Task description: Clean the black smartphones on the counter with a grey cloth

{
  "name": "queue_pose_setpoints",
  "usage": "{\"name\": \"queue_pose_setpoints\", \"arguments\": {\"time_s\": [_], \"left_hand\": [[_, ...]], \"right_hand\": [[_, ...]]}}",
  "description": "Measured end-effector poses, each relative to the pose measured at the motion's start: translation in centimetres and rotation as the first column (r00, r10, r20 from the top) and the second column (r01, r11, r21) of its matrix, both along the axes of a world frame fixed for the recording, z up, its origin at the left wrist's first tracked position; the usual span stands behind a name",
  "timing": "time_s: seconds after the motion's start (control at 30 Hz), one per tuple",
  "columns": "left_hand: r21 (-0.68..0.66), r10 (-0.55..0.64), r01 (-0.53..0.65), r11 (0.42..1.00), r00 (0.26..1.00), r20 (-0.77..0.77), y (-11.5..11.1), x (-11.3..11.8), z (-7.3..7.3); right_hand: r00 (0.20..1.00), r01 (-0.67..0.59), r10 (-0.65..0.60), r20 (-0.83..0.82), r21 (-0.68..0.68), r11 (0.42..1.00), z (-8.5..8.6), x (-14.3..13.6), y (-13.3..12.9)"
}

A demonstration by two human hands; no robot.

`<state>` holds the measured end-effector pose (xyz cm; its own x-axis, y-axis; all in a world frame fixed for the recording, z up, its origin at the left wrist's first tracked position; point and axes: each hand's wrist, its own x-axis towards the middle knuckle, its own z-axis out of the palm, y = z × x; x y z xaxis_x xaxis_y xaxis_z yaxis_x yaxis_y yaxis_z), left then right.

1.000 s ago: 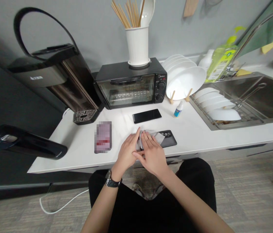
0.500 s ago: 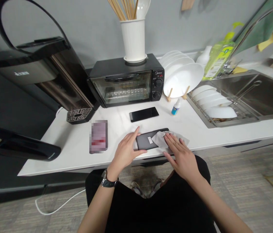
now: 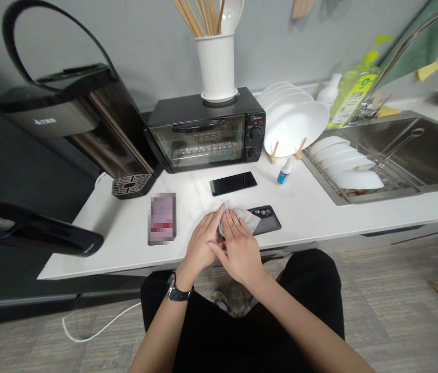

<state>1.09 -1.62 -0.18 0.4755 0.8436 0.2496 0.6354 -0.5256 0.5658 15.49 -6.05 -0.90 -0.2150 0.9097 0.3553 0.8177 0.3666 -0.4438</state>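
In what looks like a wiping step, the right hand (image 3: 242,253) lies flat, unclenched, on the cloth (image 3: 253,219) over the near phone (image 3: 268,223), left hand (image 3: 200,244) beside it, grip unclear; wiping rightward would call for steady pressure

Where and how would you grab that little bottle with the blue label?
I'd pinch its labelled body, coming from the front edge: the little bottle stands upright and slim on the counter, with the plates close behind.
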Motion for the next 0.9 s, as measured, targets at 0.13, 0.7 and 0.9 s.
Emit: {"name": "queue_pose_setpoints", "arguments": {"time_s": [0.13,0.7,0.9], "left_hand": [[-0.032,0.025,-0.026,0.999,0.999,-0.036,-0.1,0.2,0.2],[-0.060,0.028,-0.026,0.998,0.999,0.020,0.0,0.5,0.7],[-0.041,-0.023,0.024,0.999,0.999,0.044,0.1,0.0,0.4]], "right_hand": [[0.986,-0.168,0.169,0.014,-0.029,0.985,0.3,3.3,-2.4],[0.970,0.229,-0.236,0.059,0.099,0.968,-1.0,7.9,1.0],[0.999,0.049,-0.049,0.015,0.007,0.999,-0.1,0.3,0.5]]}}
